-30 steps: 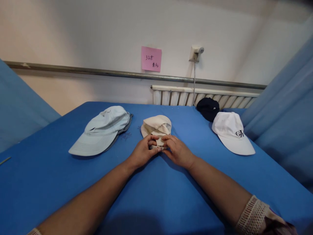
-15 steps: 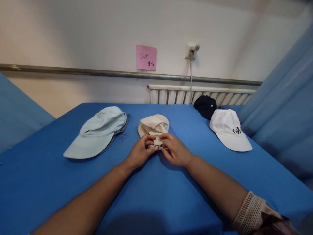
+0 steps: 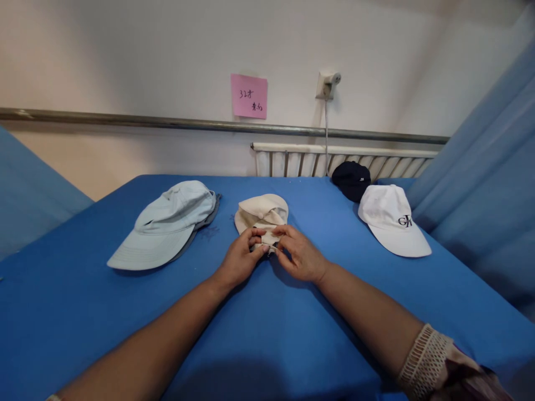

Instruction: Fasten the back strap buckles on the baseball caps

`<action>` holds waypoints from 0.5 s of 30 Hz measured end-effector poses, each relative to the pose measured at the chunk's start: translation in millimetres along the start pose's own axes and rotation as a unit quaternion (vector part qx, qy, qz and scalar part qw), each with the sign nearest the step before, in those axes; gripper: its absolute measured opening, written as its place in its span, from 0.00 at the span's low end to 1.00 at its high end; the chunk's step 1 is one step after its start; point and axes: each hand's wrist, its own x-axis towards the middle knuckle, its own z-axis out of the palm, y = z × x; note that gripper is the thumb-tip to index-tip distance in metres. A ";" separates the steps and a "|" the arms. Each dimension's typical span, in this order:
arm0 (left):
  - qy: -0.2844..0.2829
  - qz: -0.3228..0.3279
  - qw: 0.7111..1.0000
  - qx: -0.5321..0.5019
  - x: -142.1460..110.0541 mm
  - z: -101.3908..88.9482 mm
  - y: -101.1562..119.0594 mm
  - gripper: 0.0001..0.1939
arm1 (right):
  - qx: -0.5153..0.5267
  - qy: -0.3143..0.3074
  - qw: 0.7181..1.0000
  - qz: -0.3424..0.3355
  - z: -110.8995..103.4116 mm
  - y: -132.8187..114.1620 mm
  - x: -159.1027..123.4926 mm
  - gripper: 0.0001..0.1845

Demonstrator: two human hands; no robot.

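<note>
At the centre of the frame, a beige cap [image 3: 262, 205] is lying on the blue cloth [image 3: 251, 334], its rounded body extending up the frame from the fingertips and a little to the left. The narrow edge nearest the person is running crosswise between the two hands, with neither clearly nearer; the folded cap's own long axis is hard to read.

The left hand [image 3: 238, 260] is grasping the lower left of that edge, its fingers curling over the fabric and its thumb pressing from the near side. The right hand [image 3: 304, 258] is gripping the lower right, its index finger reaching inward and its thumb bending beneath. Between them a thin pale strip is showing, though the fingers are hiding how it is fastened. Both wrists are resting low, and the forearms are slanting in from the lower corners, the right one emerging from an openwork cuff [image 3: 426, 359].

At left of centre, a pale blue cap [image 3: 167, 223] is overlapping a darker grey one [image 3: 213, 213], its brim pointing to the lower left. At right, a white cap [image 3: 387, 217] with black lettering is sitting just in front of a dark cap [image 3: 351, 181]. Above, a pink note [image 3: 249, 96] is hanging on the wall [image 3: 167, 55], near a socket [image 3: 325, 87].
</note>
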 end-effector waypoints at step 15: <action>0.025 -0.033 0.996 -0.078 -1.0 2.1 8.4 0.16 | 0.005 0.101 0.993 0.061 5.5 8.8 -2.4 0.04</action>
